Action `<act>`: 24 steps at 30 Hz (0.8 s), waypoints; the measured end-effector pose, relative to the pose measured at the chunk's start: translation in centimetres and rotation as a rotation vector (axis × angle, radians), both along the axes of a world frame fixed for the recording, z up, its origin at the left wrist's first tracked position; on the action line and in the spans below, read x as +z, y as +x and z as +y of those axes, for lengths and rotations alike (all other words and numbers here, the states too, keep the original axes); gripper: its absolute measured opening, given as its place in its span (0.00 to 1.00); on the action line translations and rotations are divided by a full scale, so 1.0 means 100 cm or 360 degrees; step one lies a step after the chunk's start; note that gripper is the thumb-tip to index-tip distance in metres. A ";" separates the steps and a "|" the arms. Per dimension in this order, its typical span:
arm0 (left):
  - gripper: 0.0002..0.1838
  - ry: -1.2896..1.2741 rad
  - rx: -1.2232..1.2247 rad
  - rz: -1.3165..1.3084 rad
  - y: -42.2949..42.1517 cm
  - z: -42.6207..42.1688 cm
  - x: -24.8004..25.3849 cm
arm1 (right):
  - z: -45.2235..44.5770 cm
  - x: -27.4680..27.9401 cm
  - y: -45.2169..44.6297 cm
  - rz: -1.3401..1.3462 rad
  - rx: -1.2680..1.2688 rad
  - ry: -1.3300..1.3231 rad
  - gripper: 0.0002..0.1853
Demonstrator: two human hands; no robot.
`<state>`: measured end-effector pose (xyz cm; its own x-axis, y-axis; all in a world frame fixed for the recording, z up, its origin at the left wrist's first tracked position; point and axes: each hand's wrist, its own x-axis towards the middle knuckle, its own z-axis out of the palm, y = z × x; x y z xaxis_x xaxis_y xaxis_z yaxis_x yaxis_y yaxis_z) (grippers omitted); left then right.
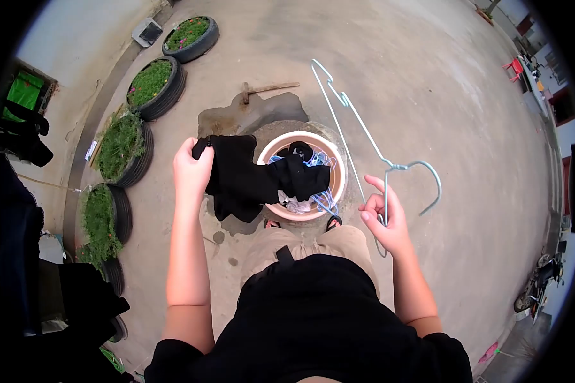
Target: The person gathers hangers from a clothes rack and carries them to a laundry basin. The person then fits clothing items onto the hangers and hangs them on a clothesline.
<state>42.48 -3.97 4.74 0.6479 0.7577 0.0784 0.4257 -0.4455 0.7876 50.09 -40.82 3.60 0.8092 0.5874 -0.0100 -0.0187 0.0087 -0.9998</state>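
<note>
My left hand [192, 167] is closed on the edge of a black garment [236, 175], which hangs down and trails over the basin to the right. What kind of garment it is, I cannot tell. In my right hand [387, 217] is a pale blue wire hanger [363, 121], pinched near its lower bar, its hook pointing right. Between the hands stands a pink-rimmed basin [340, 182]. Inside it lie more black cloth, several blue hangers [322, 199] and some whitish cloth [295, 204], partly covered by the garment.
Tyre planters [156, 86] with green plants line the wall on the left. A hammer-like wooden-handled tool [271, 87] lies on the concrete beyond a wet patch [255, 113]. Dark clothes [19, 223] hang at the far left. A motorcycle [538, 281] stands far right, a red chair [513, 67] farther back.
</note>
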 end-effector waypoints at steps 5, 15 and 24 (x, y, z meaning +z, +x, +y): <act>0.16 0.0406 -0.0091 0.0444 0.034 -0.006 0.055 | -0.011 0.038 -0.013 0.0179 0.0131 0.0197 0.42; 0.20 0.0168 -0.0358 0.0417 0.100 -0.004 0.051 | -0.036 0.042 -0.027 0.0948 0.0730 0.0270 0.40; 0.20 0.0178 -0.0805 0.0207 0.104 -0.062 0.068 | -0.024 0.048 -0.024 0.0689 0.0483 0.0194 0.29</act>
